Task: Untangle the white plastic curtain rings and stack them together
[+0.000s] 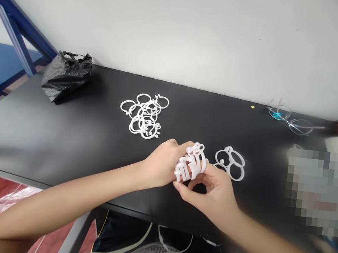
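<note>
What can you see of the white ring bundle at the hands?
The white ring bundle looks like plastic: several curved bands side by side, small round loops along the top. It's held over the black tabletop, between the left hand and right hand, touching both, with skin showing through its gaps.

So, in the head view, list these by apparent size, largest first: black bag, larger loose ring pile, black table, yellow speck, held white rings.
1. Black table
2. Black bag and larger loose ring pile: too alike to rank
3. Held white rings
4. Yellow speck
</note>
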A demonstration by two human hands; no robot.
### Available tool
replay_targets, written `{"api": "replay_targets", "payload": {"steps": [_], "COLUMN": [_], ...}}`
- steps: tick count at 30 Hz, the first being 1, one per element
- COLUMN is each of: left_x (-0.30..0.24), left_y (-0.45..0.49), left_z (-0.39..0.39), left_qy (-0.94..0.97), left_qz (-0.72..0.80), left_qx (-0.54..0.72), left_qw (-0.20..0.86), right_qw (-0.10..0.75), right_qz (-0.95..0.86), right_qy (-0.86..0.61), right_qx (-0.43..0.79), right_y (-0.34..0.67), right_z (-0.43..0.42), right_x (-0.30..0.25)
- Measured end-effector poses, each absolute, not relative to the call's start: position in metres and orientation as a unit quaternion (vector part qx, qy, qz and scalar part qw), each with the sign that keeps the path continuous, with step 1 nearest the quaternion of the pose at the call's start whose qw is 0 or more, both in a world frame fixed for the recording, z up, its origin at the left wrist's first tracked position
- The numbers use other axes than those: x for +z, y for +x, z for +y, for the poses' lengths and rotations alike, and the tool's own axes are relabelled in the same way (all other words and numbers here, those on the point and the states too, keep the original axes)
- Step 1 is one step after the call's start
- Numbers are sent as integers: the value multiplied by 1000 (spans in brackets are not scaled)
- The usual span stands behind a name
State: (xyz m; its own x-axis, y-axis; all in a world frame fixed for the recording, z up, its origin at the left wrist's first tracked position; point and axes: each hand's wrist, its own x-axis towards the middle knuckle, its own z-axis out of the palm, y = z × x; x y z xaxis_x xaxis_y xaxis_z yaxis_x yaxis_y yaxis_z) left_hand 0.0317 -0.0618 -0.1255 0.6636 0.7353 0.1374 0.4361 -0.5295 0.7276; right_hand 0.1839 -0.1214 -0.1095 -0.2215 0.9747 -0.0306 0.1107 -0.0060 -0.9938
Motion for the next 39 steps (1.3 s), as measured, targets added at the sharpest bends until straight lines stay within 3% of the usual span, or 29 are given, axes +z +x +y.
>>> {"api": "replay_targets", "payload": {"steps": [7, 10, 16, 20, 23, 31, 39], "left_x": [-124, -119, -113, -118, -119, -114, -121], "left_y": [27, 23, 15, 14, 14, 11, 14], "left_z": [-57, -54, -47, -45, -43, -38, -38], "left_qy": [867, 890, 921, 950, 954, 896, 893], "left_qz": [288, 280, 294, 254, 233, 183, 191], "left_qx": [212, 208, 222, 171, 157, 164, 191], "left_qw": [346, 294, 127, 61, 107, 369, 360], "right_qw": [303, 291, 347, 320, 311, 316, 318], "right_qz": [-543, -535, -549, -567, -595, -732, -706], "right_qy": [-439, -436, -442, -428, -419, -360, -375], "right_qx": [649, 663, 618, 627, 611, 484, 509], "right_y": [201, 204, 205, 204, 203, 210, 209], "right_z": [-113, -111, -110, -112, -113, -114, -114], "right_x": [-103, -101, -102, -104, -104, -98, -104]}}
